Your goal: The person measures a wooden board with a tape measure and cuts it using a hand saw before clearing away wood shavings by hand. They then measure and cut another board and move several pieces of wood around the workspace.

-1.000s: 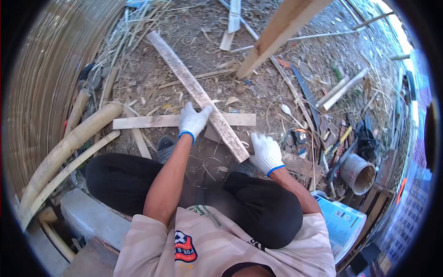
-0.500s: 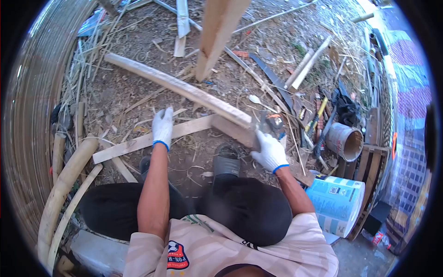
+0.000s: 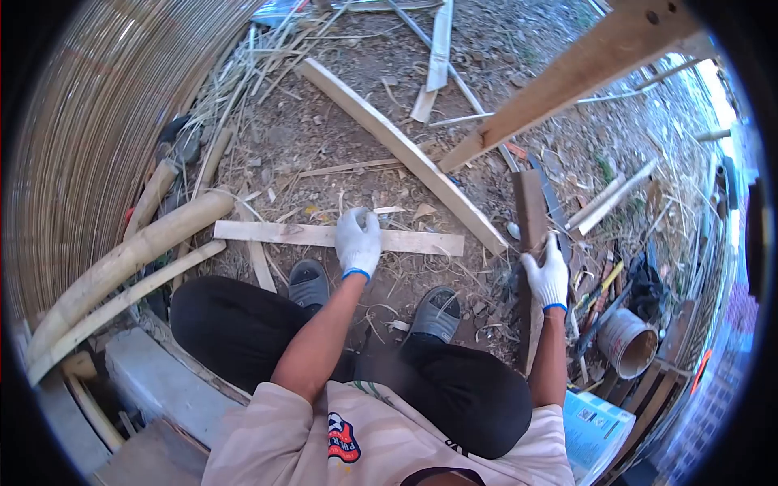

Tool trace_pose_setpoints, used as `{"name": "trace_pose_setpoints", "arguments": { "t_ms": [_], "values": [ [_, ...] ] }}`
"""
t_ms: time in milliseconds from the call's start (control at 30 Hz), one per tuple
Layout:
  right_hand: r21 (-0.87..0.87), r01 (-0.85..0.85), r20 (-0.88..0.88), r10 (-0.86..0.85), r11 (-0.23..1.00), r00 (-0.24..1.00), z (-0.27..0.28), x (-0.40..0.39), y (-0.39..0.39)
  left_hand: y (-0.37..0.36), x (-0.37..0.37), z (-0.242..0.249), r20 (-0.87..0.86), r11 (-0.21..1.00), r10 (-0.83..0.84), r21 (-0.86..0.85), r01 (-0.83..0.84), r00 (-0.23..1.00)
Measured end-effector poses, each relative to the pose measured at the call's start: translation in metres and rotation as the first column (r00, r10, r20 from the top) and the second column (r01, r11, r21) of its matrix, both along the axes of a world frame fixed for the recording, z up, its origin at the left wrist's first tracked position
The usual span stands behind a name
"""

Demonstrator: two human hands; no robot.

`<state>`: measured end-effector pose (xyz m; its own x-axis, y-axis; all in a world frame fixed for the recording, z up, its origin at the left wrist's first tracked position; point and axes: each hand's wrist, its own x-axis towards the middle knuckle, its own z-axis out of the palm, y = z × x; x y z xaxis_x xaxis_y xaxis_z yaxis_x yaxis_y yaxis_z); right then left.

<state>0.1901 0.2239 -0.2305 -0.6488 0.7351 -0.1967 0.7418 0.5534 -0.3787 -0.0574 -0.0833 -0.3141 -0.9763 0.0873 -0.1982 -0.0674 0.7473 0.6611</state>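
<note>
My left hand [image 3: 357, 241], in a white glove with a blue cuff, is closed over the middle of a pale flat wooden board [image 3: 284, 233] lying in front of my feet. My right hand [image 3: 547, 277], gloved the same way, grips the near end of a short brown wooden block [image 3: 530, 206]. That block points away from me, right of a long wooden batten [image 3: 401, 146], which slants across the ground. The batten's near end lies close to the block, between my two hands.
A wooden post [image 3: 567, 89] rises beyond the batten. Thick bamboo poles [image 3: 134, 275] lie at left beside a slatted bamboo wall [image 3: 121, 121]. A dark saw blade [image 3: 551, 194], an open bucket [image 3: 628, 344] and a blue-white container [image 3: 596, 433] are at right. Wood shavings litter the ground.
My right hand has brought the brown block from beneath the batten's end out to the right and turned it. The board lies more level in view, and the whole view has shifted.
</note>
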Motion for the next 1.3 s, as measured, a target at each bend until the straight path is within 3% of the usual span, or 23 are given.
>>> {"name": "trace_pose_setpoints", "arguments": {
  "t_ms": [67,133,200,233,367,400,467,500,567,633,700,733,767,800,867,1000,1033,1100,1167,1267,1300],
  "values": [
    [0.171,0.104,0.032,-0.111,0.980,0.993,-0.024,-0.008,0.010,-0.013,0.006,0.001,-0.037,0.987,0.142,-0.070,-0.145,0.989],
    [0.532,0.027,-0.007,-0.028,0.846,1.000,-0.040,-0.021,0.009,-0.025,0.008,-0.003,-0.136,0.926,0.318,-0.170,-0.339,0.938],
    [0.517,-0.061,-0.157,0.164,0.854,0.974,-0.023,-0.055,-0.019,-0.044,0.000,-0.020,-0.054,0.821,0.551,-0.143,-0.552,0.833],
    [0.331,-0.179,-0.210,0.258,0.927,0.943,-0.022,-0.066,-0.026,-0.061,-0.008,-0.038,0.030,0.767,0.640,-0.090,-0.636,0.768],
    [0.130,-0.268,-0.017,0.272,0.955,0.962,-0.067,-0.101,-0.045,-0.087,-0.027,-0.072,0.250,0.325,0.906,0.106,-0.940,0.341],
    [0.118,-0.296,-0.034,0.302,0.948,0.953,-0.080,-0.104,-0.041,-0.095,-0.028,-0.086,0.279,0.310,0.903,0.098,-0.946,0.325],
    [0.108,-0.393,-0.009,0.396,0.913,0.918,-0.085,-0.109,-0.031,-0.113,-0.029,-0.107,0.351,0.434,0.834,0.060,-0.899,0.426],
    [0.196,-0.398,-0.130,0.426,0.896,0.895,-0.086,-0.105,-0.032,-0.118,-0.029,-0.118,0.404,0.502,0.777,0.063,-0.862,0.482],
    [0.130,-0.381,-0.206,0.401,0.915,0.892,-0.078,-0.097,-0.035,-0.109,-0.030,-0.109,0.560,0.577,0.637,0.108,-0.809,0.530],
    [0.042,-0.406,-0.242,0.403,0.913,0.883,-0.057,-0.090,-0.041,-0.069,-0.024,-0.033,0.758,0.530,0.474,0.162,-0.833,0.449],
    [-0.038,-0.424,-0.251,0.402,0.905,0.881,-0.051,-0.078,-0.043,-0.070,-0.020,-0.052,0.745,0.488,0.476,0.217,-0.845,0.466],
    [-0.078,-0.431,-0.259,0.399,0.899,0.880,-0.050,-0.071,-0.045,-0.074,-0.020,-0.069,0.738,0.468,0.478,0.246,-0.849,0.477],
    [-0.135,-0.415,-0.329,0.354,0.900,0.876,-0.048,-0.065,-0.048,-0.078,-0.017,-0.078,0.662,0.466,0.478,0.366,-0.806,0.577],
    [-0.273,-0.369,-0.319,0.278,0.889,0.906,-0.044,-0.058,-0.050,-0.074,-0.013,-0.089,0.577,0.451,0.581,0.359,-0.817,0.574],
    [-0.346,-0.343,-0.293,0.247,0.873,0.924,-0.041,-0.042,-0.051,-0.046,-0.005,-0.033,0.374,0.411,0.762,0.353,-0.841,0.529],
    [-0.481,-0.296,-0.305,0.160,0.825,0.939,-0.012,-0.036,-0.056,-0.035,-0.011,0.019,0.303,0.489,0.676,0.497,-0.717,0.671],
    [-0.493,-0.283,-0.295,0.147,0.823,0.944,-0.003,-0.037,-0.057,-0.034,-0.020,0.032,0.257,0.563,0.609,0.527,-0.637,0.750],
    [-0.504,-0.260,-0.276,0.132,0.824,0.952,0.019,-0.044,-0.061,-0.031,-0.044,0.052,0.228,0.573,0.516,0.625,-0.530,0.826],
    [-0.515,-0.256,-0.267,0.131,0.818,0.955,0.019,-0.050,-0.064,-0.036,-0.080,0.036,0.199,0.548,0.422,0.721,-0.424,0.884],
    [-0.546,-0.248,-0.253,0.125,0.800,0.959,0.008,-0.064,-0.085,-0.040,-0.103,0.022,0.157,0.676,0.340,0.645,-0.357,0.927],
    [-0.566,-0.215,-0.226,0.101,0.796,0.969,0.008,-0.071,-0.100,-0.040,-0.096,0.021,0.067,0.776,0.383,0.517,-0.361,0.921]
  ]
}}
